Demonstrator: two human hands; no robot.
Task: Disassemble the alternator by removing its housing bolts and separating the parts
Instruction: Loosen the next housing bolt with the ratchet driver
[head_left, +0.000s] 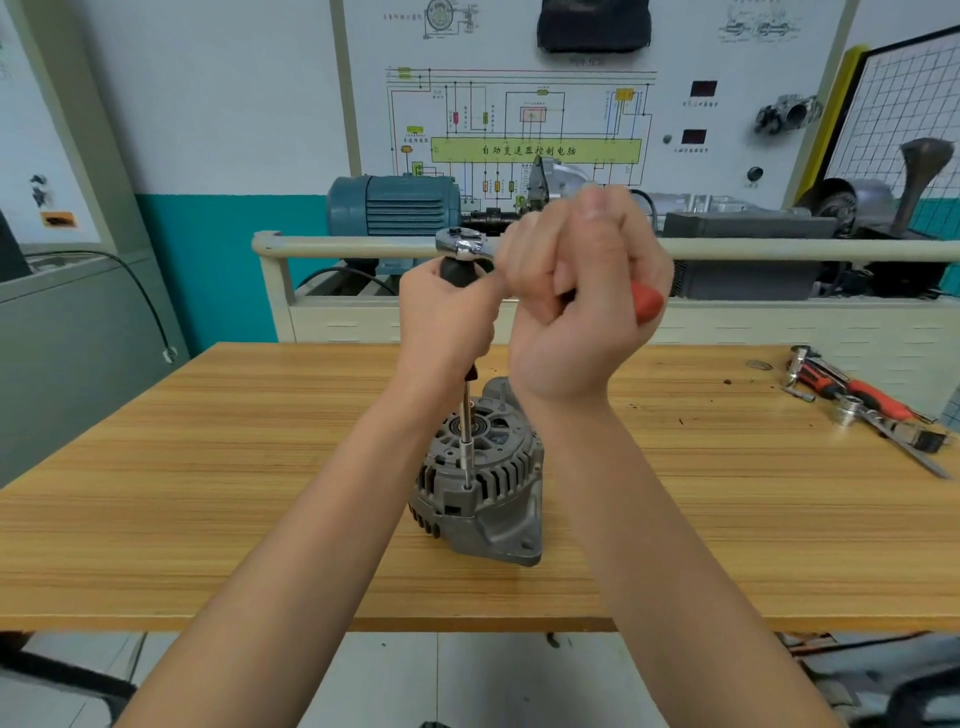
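Alternator (480, 483) sits about mid-desk, closer to the near edge than the far one, pulley end down as far as I can tell, vented grey housing facing up. A long driver shaft (467, 431) stands straight up out of a bolt hole on the housing rim.

Left hand (447, 317) has its grip wrapped around the black driver handle (457, 270), fist upright, forearm coming in from the lower left. Right hand (582, 306) is curled tight around the red-handled ratchet (470, 245), whose chrome head sits on top of the driver handle; only the red tip pokes out past the palm. The right wrist blocks the back right of the housing, and the bolt itself is hidden under the shaft tip.

Over by the desk's far right corner there's a pile of loose tools (862, 405): another red-handled wrench, a socket, some bars, running off toward the right edge. Behind the desk (208, 493) stands a trainer rig with a blue motor (395, 205) and a wiring diagram board (535, 130).
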